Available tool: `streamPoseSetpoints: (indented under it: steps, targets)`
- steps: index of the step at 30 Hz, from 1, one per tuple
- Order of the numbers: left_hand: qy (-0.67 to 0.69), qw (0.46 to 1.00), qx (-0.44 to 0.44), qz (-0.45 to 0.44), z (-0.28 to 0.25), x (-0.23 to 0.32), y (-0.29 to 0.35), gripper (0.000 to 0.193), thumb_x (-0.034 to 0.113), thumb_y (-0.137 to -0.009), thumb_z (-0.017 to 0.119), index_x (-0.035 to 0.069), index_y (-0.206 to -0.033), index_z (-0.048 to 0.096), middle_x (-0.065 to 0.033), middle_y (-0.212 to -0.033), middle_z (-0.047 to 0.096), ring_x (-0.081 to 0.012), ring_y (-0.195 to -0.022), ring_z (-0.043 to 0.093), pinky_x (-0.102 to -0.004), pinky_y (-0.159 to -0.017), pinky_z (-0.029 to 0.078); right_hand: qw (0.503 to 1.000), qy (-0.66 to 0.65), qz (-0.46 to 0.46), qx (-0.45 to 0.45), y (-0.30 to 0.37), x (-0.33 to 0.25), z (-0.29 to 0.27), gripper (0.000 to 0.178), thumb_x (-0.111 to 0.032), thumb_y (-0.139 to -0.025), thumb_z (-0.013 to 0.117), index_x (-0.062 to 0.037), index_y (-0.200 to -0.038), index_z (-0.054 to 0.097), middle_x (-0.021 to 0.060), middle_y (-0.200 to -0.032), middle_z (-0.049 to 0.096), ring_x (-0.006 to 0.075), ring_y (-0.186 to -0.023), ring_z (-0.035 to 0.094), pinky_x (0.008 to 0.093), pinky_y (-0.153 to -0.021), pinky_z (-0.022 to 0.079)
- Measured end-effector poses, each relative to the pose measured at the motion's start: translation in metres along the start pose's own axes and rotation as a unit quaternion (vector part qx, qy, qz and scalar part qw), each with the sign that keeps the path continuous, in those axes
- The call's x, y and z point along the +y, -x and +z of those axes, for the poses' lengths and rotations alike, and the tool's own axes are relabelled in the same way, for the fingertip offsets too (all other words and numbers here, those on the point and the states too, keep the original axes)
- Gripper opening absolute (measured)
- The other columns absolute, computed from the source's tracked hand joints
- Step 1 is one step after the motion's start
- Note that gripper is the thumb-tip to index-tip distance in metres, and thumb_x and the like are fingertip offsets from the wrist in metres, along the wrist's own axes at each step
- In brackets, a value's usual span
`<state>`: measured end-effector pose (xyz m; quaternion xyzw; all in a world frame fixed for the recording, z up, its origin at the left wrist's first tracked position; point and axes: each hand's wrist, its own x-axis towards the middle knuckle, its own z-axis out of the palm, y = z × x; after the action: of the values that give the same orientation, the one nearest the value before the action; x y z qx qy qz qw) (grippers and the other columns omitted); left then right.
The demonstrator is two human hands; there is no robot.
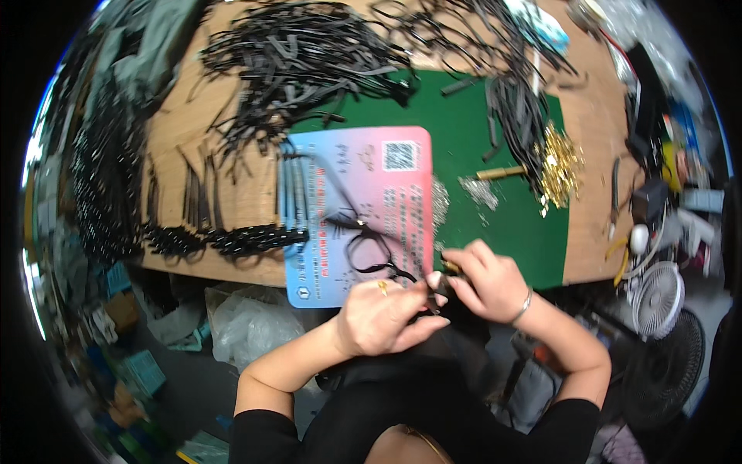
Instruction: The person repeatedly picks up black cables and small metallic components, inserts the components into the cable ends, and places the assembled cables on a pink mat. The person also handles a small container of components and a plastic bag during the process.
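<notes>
Both my hands meet at the table's front edge, over the lower right corner of a pink and blue printed mat (pixel 402 178). My left hand (pixel 382 317), with a ring on one finger, is closed around part of a black eyeglass frame. The frame's rim (pixel 369 251) sticks out over the mat, blurred. Next to it, my right hand (pixel 487 282) is pinched on a small dark piece with a gold-coloured bit (pixel 450 266); its kind cannot be made out. The fingers hide where the two pieces meet.
Piles of black temple arms (pixel 309 62) and more frames (pixel 440 31) cover the back. A row of black frames (pixel 259 240) lies left. On the green mat (pixel 502 232) are small silver parts (pixel 481 192), gold pieces (pixel 558 166) and a brass-coloured rod (pixel 501 172). Fans (pixel 658 300) stand right.
</notes>
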<state>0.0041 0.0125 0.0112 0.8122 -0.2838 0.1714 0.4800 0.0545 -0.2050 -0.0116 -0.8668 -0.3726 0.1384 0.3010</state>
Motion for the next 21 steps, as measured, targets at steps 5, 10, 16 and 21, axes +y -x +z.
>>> streamPoseSetpoints:
  steps: [5, 10, 16, 21]
  targets:
    - [-0.078, 0.964, 0.112, -0.229, -0.053, 0.06, 0.039, 0.052, 0.001, -0.066, 0.076, -0.011, -0.112, 0.054, -0.0071, -0.072, 0.066, -0.0091, -0.046, 0.052, -0.0202, -0.043, 0.042, 0.997, -0.074, 0.033, 0.007, 0.009, 0.009, -0.001, 0.032, -0.014, -0.078, 0.063, -0.0037, -0.107, 0.056, 0.011, -0.084, 0.054, 0.0266, -0.067, 0.059, 0.0326, -0.058, 0.049]
    - [-0.132, 0.91, 0.118, -0.374, -0.058, 0.042, 0.035, 0.027, 0.002, -0.072, 0.071, -0.001, -0.098, 0.066, -0.0113, -0.078, 0.067, -0.0118, -0.058, 0.058, -0.0223, -0.052, 0.045, 0.997, -0.068, 0.027, 0.005, -0.004, 0.003, 0.0, 0.029, -0.013, -0.078, 0.061, -0.0029, -0.105, 0.057, 0.0125, -0.083, 0.056, 0.0284, -0.067, 0.058, 0.0338, -0.059, 0.049]
    - [-0.293, 0.916, 0.088, -0.26, -0.073, -0.023, 0.014, 0.018, 0.006, -0.072, 0.068, 0.002, -0.09, 0.065, -0.0069, -0.074, 0.064, -0.0218, -0.065, 0.059, -0.0311, -0.061, 0.045, 0.997, -0.054, 0.043, 0.017, 0.003, 0.001, -0.002, 0.027, -0.011, -0.077, 0.061, -0.0024, -0.103, 0.058, 0.0127, -0.08, 0.056, 0.0293, -0.067, 0.058, 0.0342, -0.058, 0.048]
    - [-0.407, 0.889, -0.047, -0.204, -0.056, -0.044, 0.038, 0.045, 0.021, -0.07, 0.071, 0.011, -0.112, 0.059, -0.0059, -0.094, 0.059, -0.0264, -0.091, 0.051, -0.0414, -0.084, 0.038, 0.996, -0.052, 0.072, 0.021, 0.007, 0.0, -0.002, 0.026, -0.01, -0.077, 0.062, -0.0026, -0.101, 0.059, 0.0129, -0.079, 0.055, 0.0276, -0.064, 0.058, 0.0341, -0.056, 0.047]
